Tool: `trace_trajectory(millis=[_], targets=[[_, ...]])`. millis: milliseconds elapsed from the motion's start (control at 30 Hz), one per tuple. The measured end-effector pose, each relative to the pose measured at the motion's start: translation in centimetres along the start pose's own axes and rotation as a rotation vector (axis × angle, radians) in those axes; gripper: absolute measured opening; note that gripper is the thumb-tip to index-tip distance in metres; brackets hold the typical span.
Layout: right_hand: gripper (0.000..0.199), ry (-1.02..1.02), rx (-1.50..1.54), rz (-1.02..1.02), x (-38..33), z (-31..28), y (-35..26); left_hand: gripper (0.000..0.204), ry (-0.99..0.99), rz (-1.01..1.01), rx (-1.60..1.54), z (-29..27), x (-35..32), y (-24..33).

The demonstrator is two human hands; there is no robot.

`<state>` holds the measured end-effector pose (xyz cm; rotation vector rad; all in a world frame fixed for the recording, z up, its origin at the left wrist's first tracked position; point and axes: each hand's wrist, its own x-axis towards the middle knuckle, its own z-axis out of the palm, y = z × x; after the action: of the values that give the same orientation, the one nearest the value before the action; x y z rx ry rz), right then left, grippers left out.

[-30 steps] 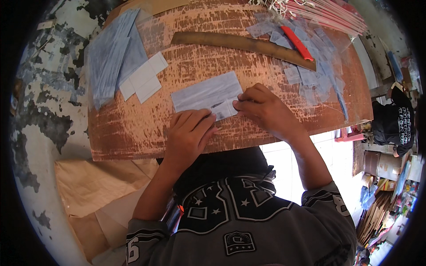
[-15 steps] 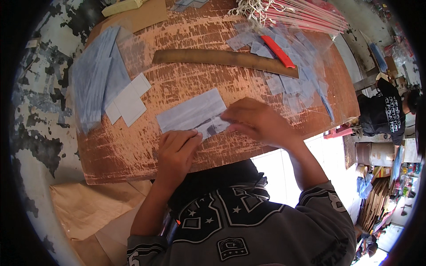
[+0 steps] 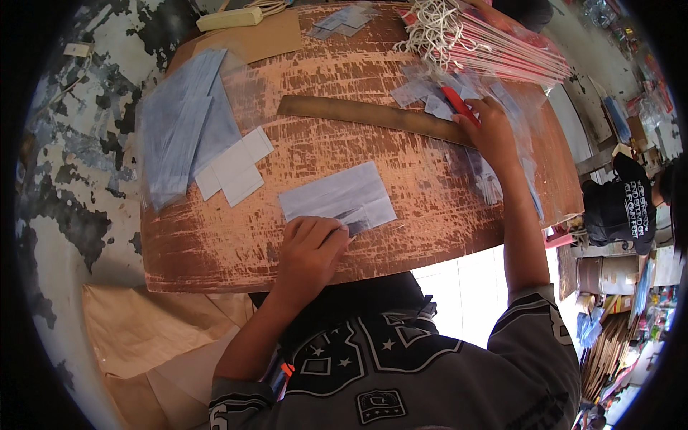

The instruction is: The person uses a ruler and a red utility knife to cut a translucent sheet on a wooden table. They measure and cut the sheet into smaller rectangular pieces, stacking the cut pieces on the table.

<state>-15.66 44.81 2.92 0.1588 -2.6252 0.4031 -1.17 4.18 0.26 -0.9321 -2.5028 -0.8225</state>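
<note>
A rectangular grey-white plastic sheet [image 3: 337,193] lies near the table's front edge, with a darker patch by its near side. My left hand [image 3: 309,251] rests on its near left edge, fingers together and holding it there. At the table's right side, my right hand [image 3: 494,132] is closed round a red cutter knife [image 3: 460,104]. Its lower part is hidden in the hand. Beneath and to the left of that hand lies a long brown ruler-like strip [image 3: 373,117]. Small clear plastic pieces [image 3: 412,92] lie scattered around the knife.
Long plastic sheets [image 3: 183,129] are stacked at the left, with white card pieces [image 3: 236,172] overlapping them. A bundle of red and white rods with white cords [image 3: 494,50] lies far right. Brown cardboard [image 3: 265,36] lies at the far left. Another person [image 3: 616,197] is off to the right.
My right hand has left the sheet and moved up and right to the red cutter knife, which it now grips. My left hand stays on the sheet. The whole view has shifted slightly.
</note>
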Motion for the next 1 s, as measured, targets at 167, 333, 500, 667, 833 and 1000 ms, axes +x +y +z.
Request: trace_trajectory(millis=[167, 333, 500, 667, 833, 1000], targets=[[0.036, 0.047, -0.015, 0.045, -0.5, 1.5, 0.3, 0.017, -0.01, -0.024, -0.005, 0.0, 0.5, 0.1], [0.033, 0.027, 0.063, 0.089, -0.4, 1.7, 0.6, 0.017, -0.052, -0.02, -0.014, 0.5, 0.8, -0.3], [0.031, 0.066, 0.06, 0.049, -0.6, 2.2, 0.8, 0.021, -0.104, -0.036, -0.031, 1.2, 0.1, -0.8], [0.029, 0.117, 0.052, 0.019, -0.7, 2.4, 1.0, 0.021, -0.097, -0.028, -0.025, 1.2, 0.6, -0.6], [0.031, 0.061, 0.046, 0.005, -0.8, 3.0, 1.9, 0.022, -0.109, -0.021, 0.022, 1.2, 0.3, -0.7], [0.033, 0.121, 0.013, -0.003, -0.6, 3.1, 1.6, 0.021, -0.094, -0.064, -0.021, 1.4, 0.5, -0.6]])
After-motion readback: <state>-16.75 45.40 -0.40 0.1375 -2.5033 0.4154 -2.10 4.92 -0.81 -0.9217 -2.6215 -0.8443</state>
